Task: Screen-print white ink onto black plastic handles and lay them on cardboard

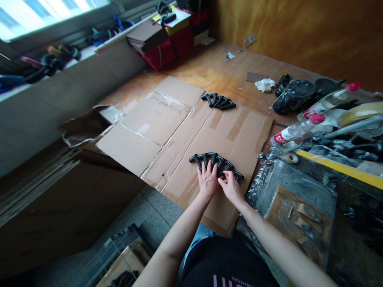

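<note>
Left hand (207, 180) is spreading open over a fan of black curved parts (214, 160), hiding their middles; right hand (230, 188) is touching the fan's right side in a narrow grip, any hold unclear. The fan is sitting on flattened cardboard (239, 135) near its lower edge; a second fan (218, 101) is lying farther off.

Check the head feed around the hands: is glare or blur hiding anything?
Head view: the window is blown out by glare at upper left, away from the hands; the left hand, right hand and black curved pieces look reasonably sharp, though the pieces' dark surfaces lose detail; wide-angle distortion bends the frame's edges.
</note>
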A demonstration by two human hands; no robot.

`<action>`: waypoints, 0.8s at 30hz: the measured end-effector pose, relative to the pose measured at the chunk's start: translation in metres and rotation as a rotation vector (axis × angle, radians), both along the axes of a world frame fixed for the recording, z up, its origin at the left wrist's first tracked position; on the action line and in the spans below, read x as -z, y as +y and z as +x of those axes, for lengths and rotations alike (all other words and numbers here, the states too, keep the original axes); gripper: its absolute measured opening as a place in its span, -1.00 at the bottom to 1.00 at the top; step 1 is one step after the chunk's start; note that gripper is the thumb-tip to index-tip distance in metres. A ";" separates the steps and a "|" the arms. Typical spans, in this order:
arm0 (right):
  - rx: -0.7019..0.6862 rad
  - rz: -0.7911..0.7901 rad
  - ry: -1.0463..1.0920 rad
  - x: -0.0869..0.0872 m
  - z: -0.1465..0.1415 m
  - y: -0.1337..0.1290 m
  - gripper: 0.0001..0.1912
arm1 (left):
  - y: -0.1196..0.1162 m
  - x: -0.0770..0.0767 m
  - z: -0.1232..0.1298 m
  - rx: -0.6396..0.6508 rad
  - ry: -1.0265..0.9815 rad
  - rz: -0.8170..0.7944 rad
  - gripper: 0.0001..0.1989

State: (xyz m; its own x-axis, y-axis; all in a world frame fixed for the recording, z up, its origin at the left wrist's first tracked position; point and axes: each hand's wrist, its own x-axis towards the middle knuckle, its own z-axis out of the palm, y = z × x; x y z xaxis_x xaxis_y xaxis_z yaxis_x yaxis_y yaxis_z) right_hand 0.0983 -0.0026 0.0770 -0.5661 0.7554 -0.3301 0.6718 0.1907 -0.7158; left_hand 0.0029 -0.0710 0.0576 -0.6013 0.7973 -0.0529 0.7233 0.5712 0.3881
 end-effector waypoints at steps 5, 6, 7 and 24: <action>0.024 -0.079 0.035 0.004 -0.005 -0.001 -0.50 | 0.003 0.005 -0.012 0.026 -0.004 0.000 -0.47; 0.015 -0.075 0.057 0.004 -0.007 -0.001 -0.47 | 0.003 0.004 -0.019 0.043 0.005 0.006 -0.45; -0.002 -0.060 0.082 0.005 -0.010 0.000 -0.43 | 0.005 0.004 -0.029 0.062 0.018 0.017 -0.44; -0.450 0.013 -0.342 0.005 -0.038 -0.019 -0.05 | 0.193 -0.002 -0.228 0.244 0.187 -0.017 -0.38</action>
